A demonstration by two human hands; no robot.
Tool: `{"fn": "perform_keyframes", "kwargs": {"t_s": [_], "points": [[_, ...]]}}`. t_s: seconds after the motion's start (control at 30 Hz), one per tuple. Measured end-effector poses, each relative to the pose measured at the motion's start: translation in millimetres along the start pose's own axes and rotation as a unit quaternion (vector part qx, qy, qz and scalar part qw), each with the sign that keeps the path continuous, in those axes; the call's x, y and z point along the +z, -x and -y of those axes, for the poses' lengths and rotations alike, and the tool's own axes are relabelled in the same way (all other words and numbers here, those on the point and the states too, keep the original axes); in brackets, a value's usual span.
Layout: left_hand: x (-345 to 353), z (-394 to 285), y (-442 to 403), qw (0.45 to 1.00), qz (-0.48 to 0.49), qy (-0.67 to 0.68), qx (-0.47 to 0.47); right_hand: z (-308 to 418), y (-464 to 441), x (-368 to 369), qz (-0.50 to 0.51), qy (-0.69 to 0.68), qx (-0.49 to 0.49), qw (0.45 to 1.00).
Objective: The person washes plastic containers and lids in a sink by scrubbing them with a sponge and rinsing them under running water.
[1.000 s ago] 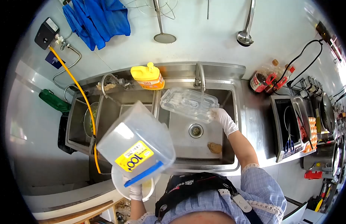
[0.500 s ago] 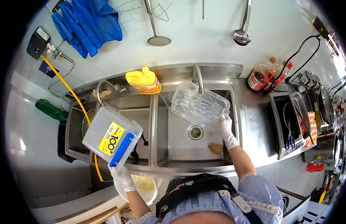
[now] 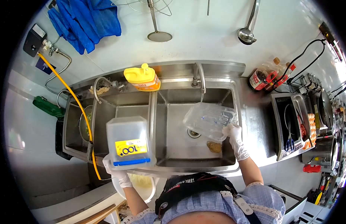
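Note:
My left hand (image 3: 117, 170), in a white glove, grips a translucent plastic storage box (image 3: 128, 131) by its lower left corner. The box has a yellow label and a blue latch, and hangs above the front of the middle basin. In my gloved right hand (image 3: 235, 139) is a clear plastic lid (image 3: 208, 119), held by its right end and tilted over the right basin (image 3: 173, 147). Thin water runs from the right faucet (image 3: 199, 79) toward the lid. Under the lid, the drain is partly covered. A tan, crumpled piece (image 3: 214, 146) lies on the basin floor.
A yellow jug (image 3: 142, 79) stands behind the basin divider. A yellow hose (image 3: 68, 87) crosses the left basin. Dark sauce bottles (image 3: 259, 77) and an induction cooker (image 3: 285, 123) occupy the right counter. Below the front edge sits a white bucket (image 3: 145, 194).
The storage box has swung right and turned more upright in my left hand. My right hand has moved slightly right and down; the lid has turned and shifted toward me, below the faucet.

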State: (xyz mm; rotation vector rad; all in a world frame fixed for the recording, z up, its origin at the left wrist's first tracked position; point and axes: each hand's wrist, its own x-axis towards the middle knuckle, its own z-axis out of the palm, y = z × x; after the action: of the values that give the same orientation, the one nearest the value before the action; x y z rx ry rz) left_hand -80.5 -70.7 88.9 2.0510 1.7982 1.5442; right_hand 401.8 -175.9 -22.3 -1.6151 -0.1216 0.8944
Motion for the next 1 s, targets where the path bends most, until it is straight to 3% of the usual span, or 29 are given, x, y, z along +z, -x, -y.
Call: {"fn": "perform_keyframes", "kwargs": {"t_s": [0.07, 0.1, 0.17, 0.23, 0.3, 0.37, 0.47, 0.5, 0.53, 0.6, 0.73, 0.77, 0.9, 1.0], "points": [[0.4, -0.8, 0.4, 0.999, 0.022, -0.012, 0.021, -14.3, -4.6, -12.0, 0.000, -0.023, 0.090, 0.996], [1.6, -0.9, 0.4, 0.998, 0.043, -0.023, 0.041, -24.1, -5.2, -17.8, -0.001, -0.024, 0.091, 0.996], [1.3, 8.7, 7.3, 0.998, 0.046, -0.040, 0.017, -48.8, -7.3, -30.1, 0.032, -0.115, 0.206, 0.971], [-1.3, 15.1, 8.8, 0.999, 0.011, -0.038, 0.025, -111.8, -33.5, -47.7, 0.044, -0.181, 0.255, 0.949], [-4.7, 17.2, 7.0, 0.998, 0.006, -0.044, 0.036, -174.4, -57.5, -64.4, 0.058, -0.290, 0.346, 0.890], [-6.6, 23.1, 7.2, 0.998, -0.016, -0.043, 0.040, -151.6, -32.3, -40.4, 0.031, -0.357, 0.393, 0.847], [-9.2, 19.3, 2.3, 0.997, -0.013, -0.053, 0.059, -179.3, -34.0, -42.1, 0.092, -0.306, 0.395, 0.861], [-9.1, 17.8, -0.9, 0.995, -0.010, -0.056, 0.077, -183.9, -35.4, -41.2, 0.169, -0.134, 0.215, 0.952], [-9.1, 15.4, -2.5, 0.995, -0.010, -0.054, 0.080, -187.5, -37.6, -41.5, 0.127, -0.218, 0.278, 0.927], [-8.3, 9.9, -2.1, 0.997, -0.010, -0.060, 0.042, -176.5, -34.2, -38.8, 0.056, -0.236, 0.274, 0.931], [-4.8, 13.9, 1.6, 0.998, -0.014, -0.050, 0.037, -74.1, 41.2, -13.1, -0.028, -0.122, 0.150, 0.981], [-4.0, 14.4, 1.8, 0.998, -0.012, -0.049, 0.037, -61.0, 52.6, -10.1, -0.052, -0.058, 0.075, 0.994], [0.4, 16.7, -0.9, 0.997, -0.017, -0.049, 0.057, -66.1, 59.6, -16.5, -0.076, 0.008, -0.042, 0.996], [2.5, 20.0, -2.2, 0.997, -0.019, -0.046, 0.061, -62.6, 56.0, -27.2, -0.055, -0.002, -0.039, 0.998]]}}
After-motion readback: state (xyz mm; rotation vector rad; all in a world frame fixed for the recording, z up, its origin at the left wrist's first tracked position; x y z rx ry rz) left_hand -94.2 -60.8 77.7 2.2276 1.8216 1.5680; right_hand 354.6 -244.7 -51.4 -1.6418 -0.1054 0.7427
